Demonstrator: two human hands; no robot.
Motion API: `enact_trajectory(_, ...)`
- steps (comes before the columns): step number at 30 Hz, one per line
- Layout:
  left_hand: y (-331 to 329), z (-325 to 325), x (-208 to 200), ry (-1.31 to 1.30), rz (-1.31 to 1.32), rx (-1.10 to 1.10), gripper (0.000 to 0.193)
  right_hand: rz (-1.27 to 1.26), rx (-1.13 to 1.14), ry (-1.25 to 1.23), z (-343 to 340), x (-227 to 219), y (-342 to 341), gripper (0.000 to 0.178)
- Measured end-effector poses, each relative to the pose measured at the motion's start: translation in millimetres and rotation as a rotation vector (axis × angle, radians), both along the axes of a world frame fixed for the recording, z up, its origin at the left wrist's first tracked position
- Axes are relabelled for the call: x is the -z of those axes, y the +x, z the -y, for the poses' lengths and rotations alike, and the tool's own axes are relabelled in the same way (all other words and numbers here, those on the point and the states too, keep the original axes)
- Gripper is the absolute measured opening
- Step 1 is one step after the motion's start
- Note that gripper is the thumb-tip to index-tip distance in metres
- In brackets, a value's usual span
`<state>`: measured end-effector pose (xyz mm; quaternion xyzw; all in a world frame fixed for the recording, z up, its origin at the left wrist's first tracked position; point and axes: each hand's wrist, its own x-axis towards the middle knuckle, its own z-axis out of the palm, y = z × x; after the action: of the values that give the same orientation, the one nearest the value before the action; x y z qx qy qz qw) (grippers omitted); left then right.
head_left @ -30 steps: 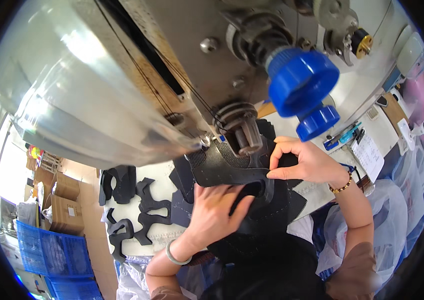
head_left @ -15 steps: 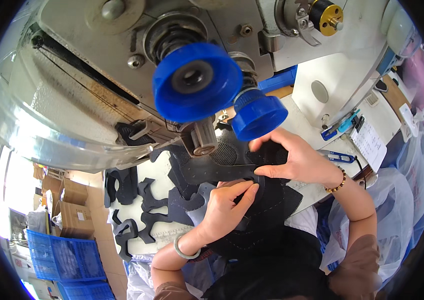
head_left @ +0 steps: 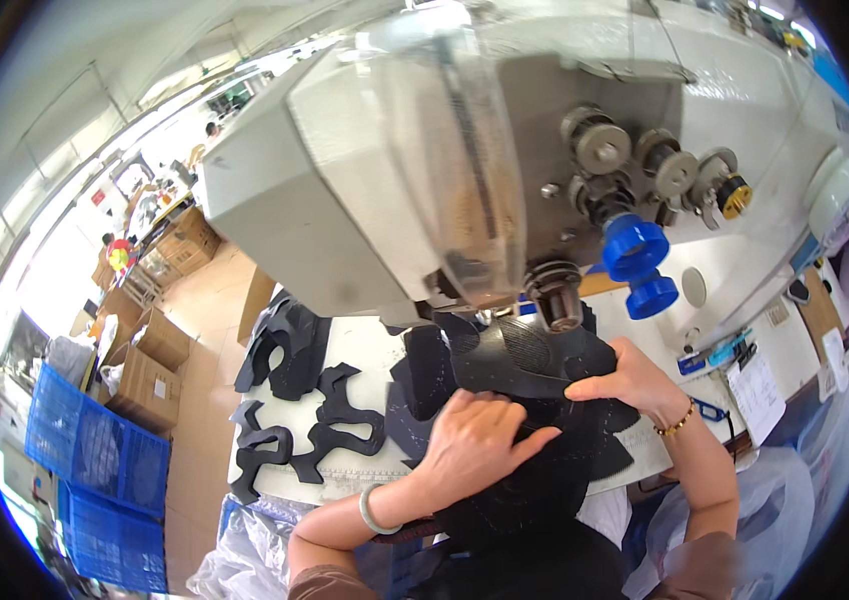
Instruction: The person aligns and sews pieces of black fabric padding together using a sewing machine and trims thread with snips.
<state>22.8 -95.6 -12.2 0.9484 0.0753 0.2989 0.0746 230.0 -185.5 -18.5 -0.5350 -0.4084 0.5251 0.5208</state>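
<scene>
Under the head of a sewing machine (head_left: 556, 305) lies a black stitched piece (head_left: 504, 372) shaped like a shoe upper, with a dotted mesh patch. My left hand (head_left: 474, 445) bends its fingers over the near left part of this piece, thumb apart from them; its fingertips are hidden. My right hand (head_left: 629, 385) grips the right edge, thumb on top and fingers curled out of sight underneath. More black material (head_left: 529, 490) hangs down toward my lap. Needle and presser foot are hidden behind the machine head.
Flat black cut-outs (head_left: 349, 425) lie left on the white table (head_left: 289, 470), beside a black stack (head_left: 289, 350). Blue knobs (head_left: 634, 245) stick out above my right hand. At right are a paper sheet (head_left: 756, 400) and plastic bags (head_left: 779, 510); blue crates (head_left: 94, 440) stand at left.
The view has shifted back and left, showing more of the machine and room. My left thumb has left its pinch and spread away from the fingers. My right hand still holds the right edge.
</scene>
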Motion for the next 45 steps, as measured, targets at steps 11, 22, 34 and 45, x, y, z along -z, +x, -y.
enact_trajectory(11,-15,-20,-2,-0.808,0.244,-0.375,0.032,0.047,0.039,0.033,4,-16,-8,0.017)
enact_trajectory(22,-16,-28,0,-0.877,0.293,-0.264,0.032,0.05,0.113,0.067,4,-19,-12,0.022)
enact_trajectory(34,-13,-51,0,-0.906,0.339,-0.193,0.037,0.024,0.128,0.144,-3,-20,-21,0.023)
enact_trajectory(45,-6,-75,-8,-0.94,0.274,-0.213,0.033,0.062,0.116,0.207,-17,-9,-13,0.055)
